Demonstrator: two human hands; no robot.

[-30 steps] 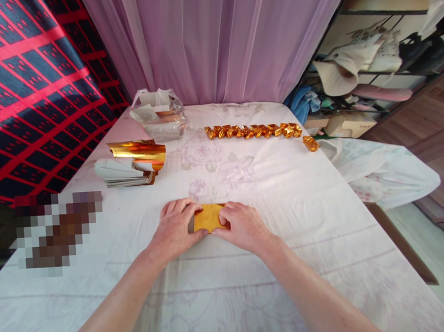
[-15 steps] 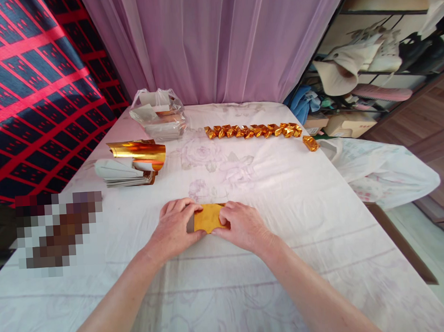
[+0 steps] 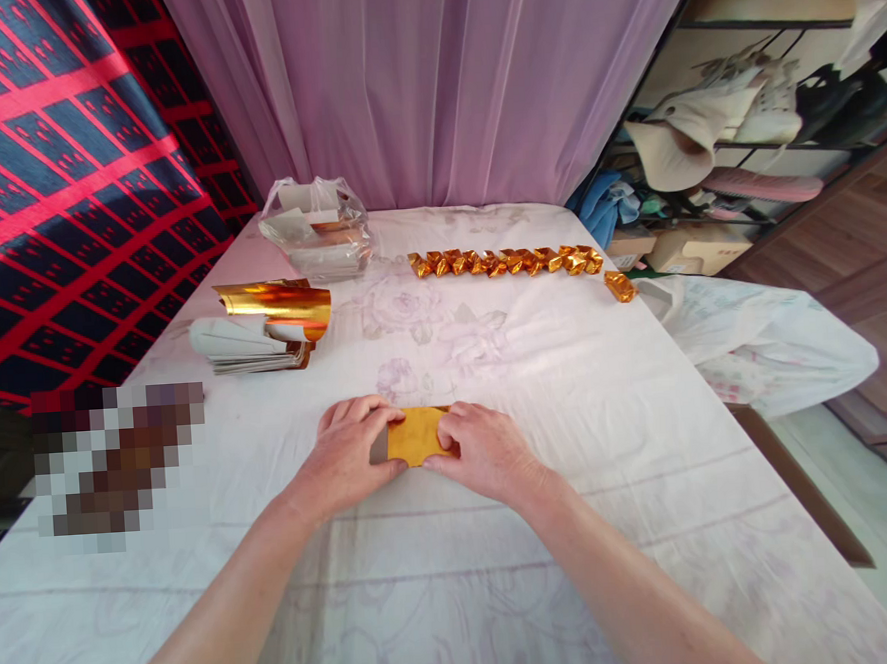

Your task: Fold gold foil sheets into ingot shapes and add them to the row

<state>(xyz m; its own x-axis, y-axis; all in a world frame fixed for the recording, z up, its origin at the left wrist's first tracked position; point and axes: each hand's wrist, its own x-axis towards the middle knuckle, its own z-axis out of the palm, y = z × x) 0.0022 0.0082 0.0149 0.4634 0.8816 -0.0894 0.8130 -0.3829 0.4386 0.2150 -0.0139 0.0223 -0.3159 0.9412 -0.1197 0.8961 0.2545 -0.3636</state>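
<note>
A small folded sheet of gold foil paper (image 3: 414, 436) lies on the white cloth-covered table (image 3: 571, 444) in front of me. My left hand (image 3: 346, 456) grips its left end, thumb underneath at the near edge. My right hand (image 3: 481, 448) pinches its right end with curled fingers. Both hands rest on the cloth, touching the sheet from either side, and only its middle shows between them.
A stack of gold and white sheets (image 3: 263, 328) with a curled top sheet lies at the left. A clear plastic bag (image 3: 318, 237) with more sheets sits behind it. A row of folded gold pieces (image 3: 505, 262) runs across the far side, one separate piece (image 3: 621, 286) at its right end. Shelves stand right.
My left hand has shifted slightly left, showing a bit more of the sheet's pale underside. Otherwise nothing has moved.
</note>
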